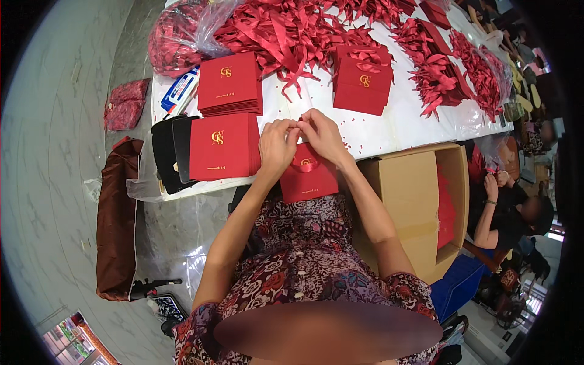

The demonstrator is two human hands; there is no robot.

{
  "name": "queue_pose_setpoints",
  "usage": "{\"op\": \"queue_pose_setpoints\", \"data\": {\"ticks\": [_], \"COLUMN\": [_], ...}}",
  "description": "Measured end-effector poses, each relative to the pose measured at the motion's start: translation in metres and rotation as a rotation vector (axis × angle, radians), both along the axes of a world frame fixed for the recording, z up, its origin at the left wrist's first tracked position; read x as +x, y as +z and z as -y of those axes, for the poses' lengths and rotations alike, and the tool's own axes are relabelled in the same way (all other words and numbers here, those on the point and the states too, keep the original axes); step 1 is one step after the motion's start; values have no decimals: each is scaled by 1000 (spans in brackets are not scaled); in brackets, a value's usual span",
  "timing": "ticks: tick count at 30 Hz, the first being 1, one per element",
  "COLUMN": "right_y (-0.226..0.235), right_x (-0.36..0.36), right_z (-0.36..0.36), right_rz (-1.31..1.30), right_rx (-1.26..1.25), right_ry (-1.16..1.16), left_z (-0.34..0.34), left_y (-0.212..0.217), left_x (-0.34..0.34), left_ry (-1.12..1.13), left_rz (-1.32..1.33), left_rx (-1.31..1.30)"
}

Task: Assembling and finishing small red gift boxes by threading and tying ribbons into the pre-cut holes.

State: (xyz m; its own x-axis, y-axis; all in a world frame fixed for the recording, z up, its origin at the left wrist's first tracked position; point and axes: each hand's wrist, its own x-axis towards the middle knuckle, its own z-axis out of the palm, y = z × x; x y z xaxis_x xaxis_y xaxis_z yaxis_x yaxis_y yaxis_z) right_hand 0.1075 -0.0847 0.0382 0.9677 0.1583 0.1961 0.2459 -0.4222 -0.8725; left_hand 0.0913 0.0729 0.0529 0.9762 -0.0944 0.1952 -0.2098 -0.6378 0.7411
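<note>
White table (377, 131), red ribbons (286, 30) piled at back.
L hand (277, 146) & R hand (322, 135) both pinch ribbon bow (306, 163) atop red bag (309, 179).

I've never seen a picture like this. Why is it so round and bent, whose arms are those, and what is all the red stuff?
A person wears a wide-angle camera on the head, looking down, so edges bend. The arms from below are their own. The left hand and right hand pinch a ribbon at the top of a small red bag. On the white table lie stacks of flat red bags and heaps of red ribbons. An open cardboard box stands at the right. Another person sits beyond it.
</note>
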Motion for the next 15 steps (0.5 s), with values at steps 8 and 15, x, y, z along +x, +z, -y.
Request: {"op": "queue_pose_setpoints", "data": {"ticks": [8,15], "right_y": [3,6], "right_x": [-6,6], "right_z": [1,18], "right_rz": [36,-30], "right_rx": [-210,106], "right_ry": [-59,-200], "left_z": [-3,-8], "left_y": [-7,13], "left_x": [-33,-73], "left_ry": [-34,45], "left_rz": [9,-275], "left_rx": [64,-677]}}
